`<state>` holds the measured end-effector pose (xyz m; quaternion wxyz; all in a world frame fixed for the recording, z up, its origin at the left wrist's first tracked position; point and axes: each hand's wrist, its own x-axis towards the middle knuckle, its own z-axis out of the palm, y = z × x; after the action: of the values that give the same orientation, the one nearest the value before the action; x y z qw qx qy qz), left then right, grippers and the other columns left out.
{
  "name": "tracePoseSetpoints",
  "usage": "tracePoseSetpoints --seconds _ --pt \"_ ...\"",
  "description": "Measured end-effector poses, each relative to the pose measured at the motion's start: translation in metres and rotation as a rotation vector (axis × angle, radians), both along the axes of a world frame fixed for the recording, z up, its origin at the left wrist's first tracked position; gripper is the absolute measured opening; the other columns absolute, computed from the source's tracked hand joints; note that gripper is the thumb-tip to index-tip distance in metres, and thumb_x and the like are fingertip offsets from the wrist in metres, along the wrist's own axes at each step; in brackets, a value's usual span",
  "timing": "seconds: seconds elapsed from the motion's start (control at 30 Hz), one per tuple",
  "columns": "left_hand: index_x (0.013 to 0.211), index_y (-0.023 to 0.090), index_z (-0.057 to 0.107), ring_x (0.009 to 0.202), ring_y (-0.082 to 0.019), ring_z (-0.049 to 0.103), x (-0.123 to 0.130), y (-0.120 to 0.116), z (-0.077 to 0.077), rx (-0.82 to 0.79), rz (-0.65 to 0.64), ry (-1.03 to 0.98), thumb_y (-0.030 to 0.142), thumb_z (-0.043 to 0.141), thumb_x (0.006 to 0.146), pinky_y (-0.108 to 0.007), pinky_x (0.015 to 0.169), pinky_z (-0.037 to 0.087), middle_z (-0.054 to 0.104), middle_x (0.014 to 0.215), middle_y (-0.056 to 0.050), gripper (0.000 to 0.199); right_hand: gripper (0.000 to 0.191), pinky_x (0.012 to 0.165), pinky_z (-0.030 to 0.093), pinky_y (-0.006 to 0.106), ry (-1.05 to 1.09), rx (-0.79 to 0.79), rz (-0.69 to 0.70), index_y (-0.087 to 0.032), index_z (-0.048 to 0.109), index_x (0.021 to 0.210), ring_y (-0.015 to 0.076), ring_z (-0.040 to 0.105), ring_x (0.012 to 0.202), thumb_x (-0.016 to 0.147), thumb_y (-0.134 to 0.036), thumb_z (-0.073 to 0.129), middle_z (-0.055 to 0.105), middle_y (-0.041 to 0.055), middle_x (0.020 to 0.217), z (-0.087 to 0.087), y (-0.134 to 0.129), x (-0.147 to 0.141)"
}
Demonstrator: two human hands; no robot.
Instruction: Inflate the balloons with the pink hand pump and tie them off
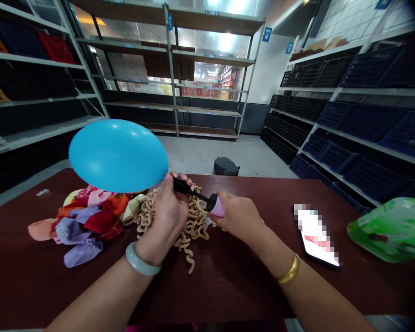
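A large inflated blue balloon [118, 156] hangs over the table's left side, its neck at the fingers of my left hand [171, 203]. That hand is closed around the black front part of a balloon pump [183, 185], where the balloon's neck meets it. My right hand [237, 214] grips the pump's pink-purple rear end, with a black shaft showing between my hands. Under them lies a heap of tan, curly springy pieces [190, 240]. Left of it sits a pile of colourful cloth pieces [90, 219] in purple, red, orange and pink. The join of neck and nozzle is hidden by my fingers.
On the right of the dark red table [228, 286] lie a phone [316, 235] and a green pouch [390, 230]. A dark grey stool-like object [226, 166] stands past the far edge. Shelves with crates [370, 124] flank the room; a metal rack [173, 69] stands behind.
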<state>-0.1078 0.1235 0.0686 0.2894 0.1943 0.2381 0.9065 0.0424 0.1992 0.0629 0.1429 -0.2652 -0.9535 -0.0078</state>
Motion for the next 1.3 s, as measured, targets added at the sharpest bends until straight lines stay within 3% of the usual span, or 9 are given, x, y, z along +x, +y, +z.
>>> tracePoseSetpoints --seconds 0.17,0.37,0.5,0.7,0.83,0.97,1.17,1.3 --pt "0.083 0.018 0.054 0.069 -0.013 0.055 0.035 0.000 -0.007 -0.039 -0.030 0.022 0.030 0.059 0.086 -0.026 0.065 0.048 0.054 0.078 -0.002 0.014 0.036 0.059 0.037 0.029 0.007 -0.048 0.005 -0.022 0.048 0.103 0.0230 0.066 0.078 0.083 -0.050 0.056 0.069 0.0055 0.089 0.003 -0.009 -0.001" --pt "0.081 0.019 0.054 0.068 -0.013 0.055 0.036 -0.004 0.000 -0.070 -0.032 0.034 0.029 0.060 0.085 -0.027 0.065 0.049 0.054 0.077 -0.002 0.013 0.036 0.057 0.035 0.028 0.045 -0.058 0.002 -0.021 0.049 0.097 0.0218 0.065 0.073 0.083 -0.054 0.053 0.068 0.0046 0.085 0.004 -0.013 -0.002" --pt "0.079 0.018 0.054 0.066 -0.014 0.055 0.010 -0.010 0.013 -0.060 -0.027 0.060 0.031 0.058 0.087 -0.025 0.057 0.047 0.054 0.074 -0.003 0.016 0.040 0.058 0.035 0.028 0.087 -0.096 0.020 -0.022 0.050 0.101 0.0216 0.065 0.076 0.084 -0.058 0.052 0.069 0.0041 0.089 0.004 -0.014 -0.003" --pt "0.076 0.018 0.055 0.060 -0.013 0.052 -0.055 -0.029 0.039 -0.008 0.099 0.009 0.030 0.046 0.094 -0.025 0.053 0.045 0.052 0.067 -0.002 0.023 0.040 0.060 0.037 0.029 0.063 -0.088 0.055 -0.022 0.051 0.102 0.0223 0.065 0.080 0.083 -0.058 0.052 0.069 0.0048 0.093 0.002 -0.010 -0.003" --pt "0.083 0.021 0.058 0.057 -0.012 0.051 -0.069 -0.034 0.039 -0.021 0.148 -0.026 0.028 0.045 0.094 -0.025 0.052 0.043 0.053 0.066 -0.002 0.019 0.037 0.060 0.037 0.029 0.056 -0.065 0.062 -0.023 0.050 0.101 0.0224 0.065 0.080 0.082 -0.054 0.056 0.069 0.0040 0.094 0.001 -0.006 -0.001" --pt "0.075 0.019 0.053 0.058 -0.012 0.052 -0.057 -0.022 0.026 -0.009 0.158 -0.024 0.025 0.052 0.090 -0.024 0.053 0.043 0.051 0.065 0.000 0.016 0.041 0.059 0.036 0.029 -0.003 -0.039 0.021 -0.022 0.050 0.102 0.0232 0.066 0.077 0.080 -0.055 0.057 0.069 0.0042 0.090 0.001 0.000 0.003" --pt "0.077 0.017 0.054 0.068 -0.013 0.056 -0.010 0.000 0.001 -0.025 -0.018 0.013 0.029 0.063 0.084 -0.026 0.064 0.049 0.055 0.074 -0.002 0.016 0.041 0.059 0.036 0.030 -0.014 -0.041 0.012 -0.022 0.048 0.102 0.0236 0.066 0.077 0.081 -0.056 0.055 0.069 0.0050 0.090 0.001 0.003 0.002" --pt "0.080 0.017 0.056 0.073 -0.014 0.057 0.024 0.002 -0.007 -0.071 -0.121 -0.003 0.030 0.064 0.083 -0.030 0.074 0.050 0.058 0.080 -0.003 0.015 0.036 0.058 0.035 0.029 0.030 -0.063 0.016 -0.022 0.048 0.099 0.0230 0.066 0.078 0.081 -0.053 0.055 0.069 0.0049 0.091 0.000 -0.001 0.000"
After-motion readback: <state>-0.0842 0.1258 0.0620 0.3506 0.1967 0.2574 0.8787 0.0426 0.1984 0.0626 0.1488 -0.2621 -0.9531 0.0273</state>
